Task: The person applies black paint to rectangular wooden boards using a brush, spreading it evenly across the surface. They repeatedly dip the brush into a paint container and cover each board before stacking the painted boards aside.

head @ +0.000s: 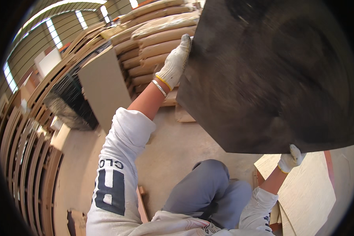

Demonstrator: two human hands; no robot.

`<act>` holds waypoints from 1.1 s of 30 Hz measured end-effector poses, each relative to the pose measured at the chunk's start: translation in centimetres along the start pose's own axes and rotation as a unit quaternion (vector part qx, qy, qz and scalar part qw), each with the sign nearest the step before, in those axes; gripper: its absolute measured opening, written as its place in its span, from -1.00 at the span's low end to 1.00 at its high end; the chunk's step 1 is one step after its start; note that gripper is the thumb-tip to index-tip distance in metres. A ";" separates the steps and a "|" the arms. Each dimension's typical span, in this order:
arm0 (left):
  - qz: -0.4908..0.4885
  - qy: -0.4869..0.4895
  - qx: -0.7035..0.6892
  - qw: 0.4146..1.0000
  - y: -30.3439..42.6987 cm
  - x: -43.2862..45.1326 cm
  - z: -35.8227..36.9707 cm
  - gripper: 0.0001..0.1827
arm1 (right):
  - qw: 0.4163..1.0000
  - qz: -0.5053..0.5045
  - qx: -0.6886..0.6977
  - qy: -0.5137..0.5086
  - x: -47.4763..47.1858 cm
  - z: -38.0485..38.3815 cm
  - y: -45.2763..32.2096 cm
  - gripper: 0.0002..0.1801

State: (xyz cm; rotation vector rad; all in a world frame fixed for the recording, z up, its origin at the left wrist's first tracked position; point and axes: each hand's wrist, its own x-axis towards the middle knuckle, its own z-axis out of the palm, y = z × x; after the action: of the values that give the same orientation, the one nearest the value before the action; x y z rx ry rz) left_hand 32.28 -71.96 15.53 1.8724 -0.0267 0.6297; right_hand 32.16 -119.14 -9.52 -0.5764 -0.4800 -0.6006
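A large, thin dark sheet [262, 79], blackish with brownish smears, is held up before me and fills the upper right of the view. My left hand [177, 60], in a white knitted glove with a yellow cuff edge, grips its left edge, thumb along the near side. On the lower edge, my right hand [292, 159], gloved the same way, has hold near the right end. The fingers of both hands are partly hidden behind the sheet. Below my right hand lies a pale plywood panel [309, 183], apparently on top of other boards.
Stacked brown sacks [168, 41], some under plastic wrap, stand beyond my left hand. A grey-beige board [106, 85] leans beside a black-wrapped stack [73, 100]. Timber pallets [32, 165] line the left side. A pinkish wooden bar [142, 203] lies on the concrete floor [177, 138].
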 end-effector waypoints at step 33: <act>-0.085 0.512 -0.037 0.854 -27.1 -25.0 -58.0 -0.11 | 0.660 0.358 -0.393 -0.531 -27.5 40.1 42.0 -0.41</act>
State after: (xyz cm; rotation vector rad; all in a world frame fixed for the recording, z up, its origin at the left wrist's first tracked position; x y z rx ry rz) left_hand -4.42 -17.30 -4.13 1.2433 0.7872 1.3989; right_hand 29.09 -54.96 -10.56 -1.8923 -1.0118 0.4524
